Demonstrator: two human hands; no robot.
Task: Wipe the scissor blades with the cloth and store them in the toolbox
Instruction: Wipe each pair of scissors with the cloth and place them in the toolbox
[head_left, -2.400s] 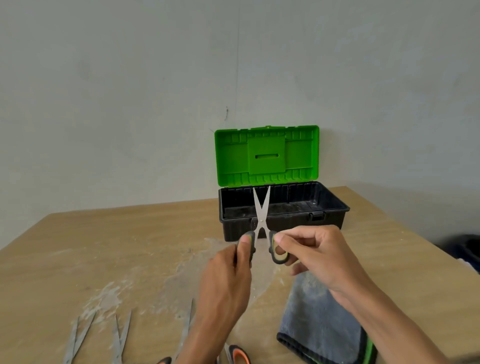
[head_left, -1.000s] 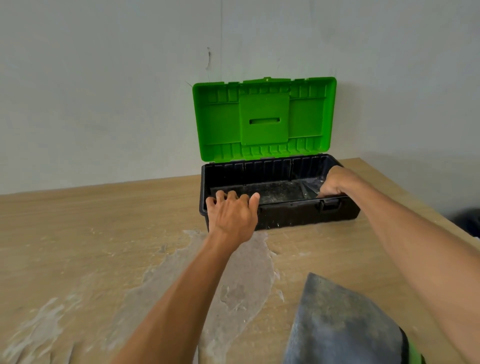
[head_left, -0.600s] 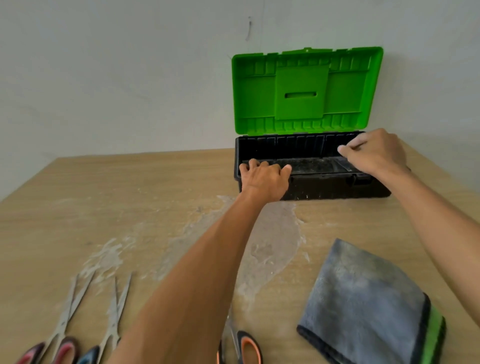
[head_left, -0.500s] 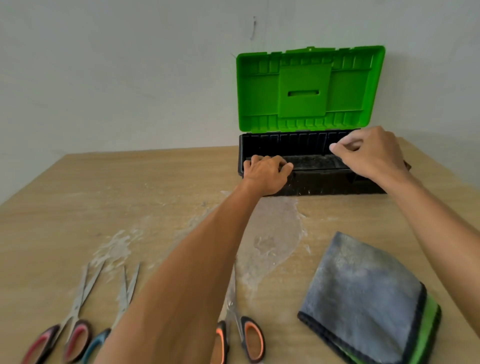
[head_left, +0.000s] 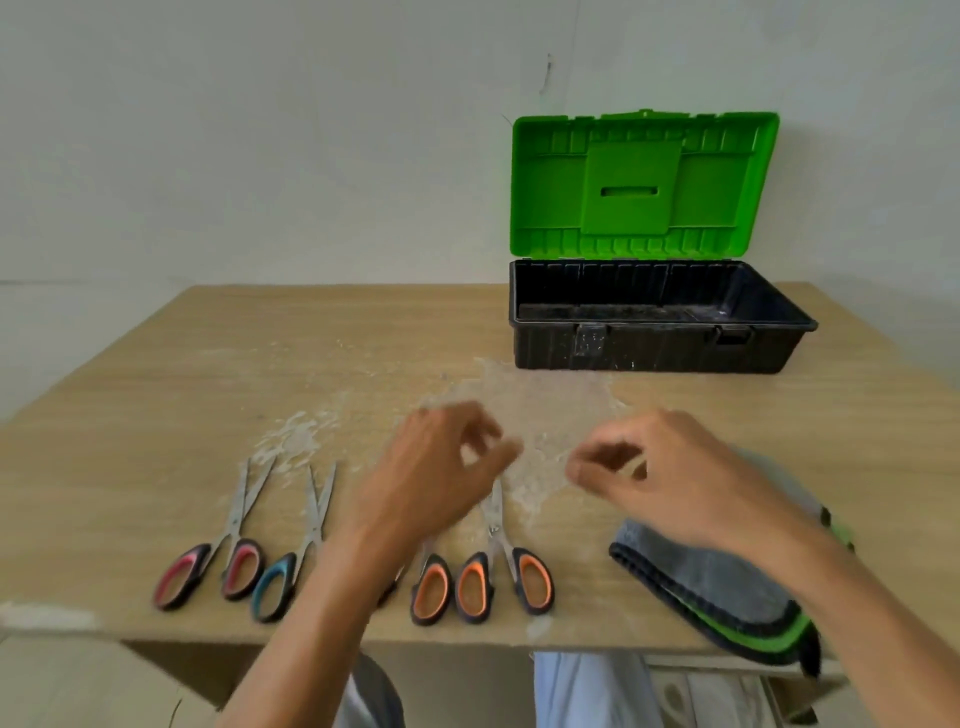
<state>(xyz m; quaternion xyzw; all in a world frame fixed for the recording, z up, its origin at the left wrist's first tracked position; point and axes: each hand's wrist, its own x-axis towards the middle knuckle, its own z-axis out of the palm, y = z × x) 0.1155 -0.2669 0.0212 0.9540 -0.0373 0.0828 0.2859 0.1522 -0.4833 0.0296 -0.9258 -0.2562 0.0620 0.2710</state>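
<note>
The black toolbox (head_left: 649, 348) stands at the back right of the table with its green lid (head_left: 644, 182) upright and open; I cannot make out scissors inside. Several scissors lie in a row near the front edge: a pink-handled pair (head_left: 208, 551), a blue-handled pair (head_left: 291, 551), and two orange-handled pairs (head_left: 498, 566), one partly hidden under my left forearm. The folded grey cloth (head_left: 717, 587) with a green and black edge lies at the front right. My left hand (head_left: 441, 478) hovers above the orange scissors, fingers loosely curled and empty. My right hand (head_left: 675, 478) hovers over the cloth, also empty.
The wooden table (head_left: 130, 415) has a whitish dried patch (head_left: 535, 405) between my hands and the toolbox. The table's front edge runs just below the scissor handles, with my legs beneath it. A plain wall stands behind the toolbox.
Both hands have pulled back from the toolbox to above the table's front. The pair I held earlier went with my right hand into the box. The view has tilted down.
</note>
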